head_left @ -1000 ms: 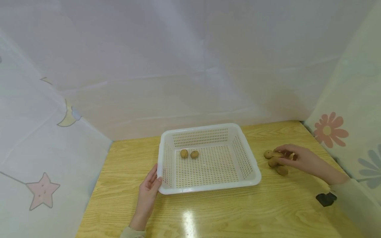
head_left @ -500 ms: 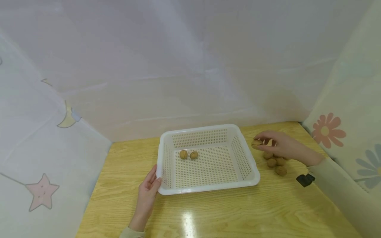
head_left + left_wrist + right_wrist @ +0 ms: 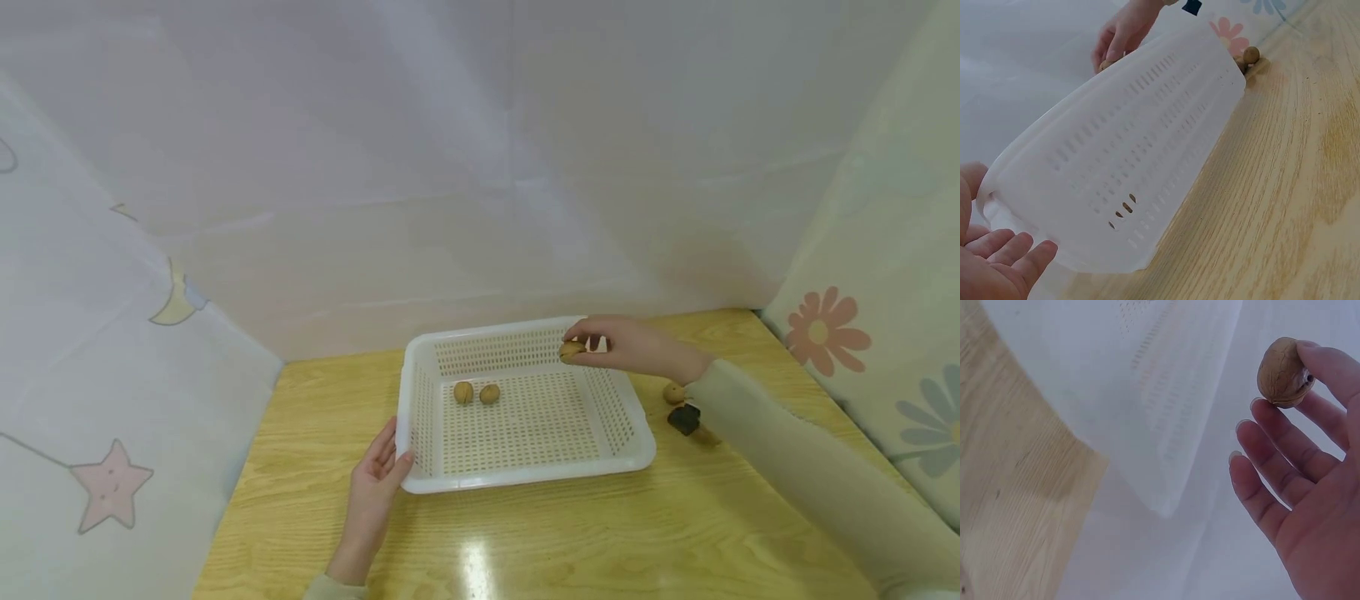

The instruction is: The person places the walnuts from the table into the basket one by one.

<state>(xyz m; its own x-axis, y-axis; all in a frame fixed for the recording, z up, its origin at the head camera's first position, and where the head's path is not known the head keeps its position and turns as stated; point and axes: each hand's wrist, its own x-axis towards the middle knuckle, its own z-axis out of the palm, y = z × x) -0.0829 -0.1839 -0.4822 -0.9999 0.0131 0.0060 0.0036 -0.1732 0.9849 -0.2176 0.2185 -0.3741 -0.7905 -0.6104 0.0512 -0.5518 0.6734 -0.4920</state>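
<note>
My right hand [image 3: 637,344] pinches a walnut [image 3: 572,351] between thumb and fingers, over the back right part of a white plastic basket [image 3: 525,481]. In the right wrist view the walnut [image 3: 1284,372] sits at the thumb tip, the other fingers spread below. Inside the basket, on its slotted floor, two walnuts [image 3: 463,392] lie side by side toward the left. My left hand [image 3: 372,483] grips the basket's left rim, thumb on the rim and fingers against the outside wall. The left wrist view shows those fingers [image 3: 1007,250] under the rim.
Right of the basket, a loose walnut [image 3: 673,393] shows beside my right sleeve [image 3: 780,450], which covers part of the pile there. A black tag [image 3: 684,419] hangs at the cuff. Pale printed cloth [image 3: 480,208] stands behind the wooden table [image 3: 585,542] and on both sides.
My right hand has lifted a walnut from the pile on the right and carried it left over the basket. The left hand has stayed at the rim.
</note>
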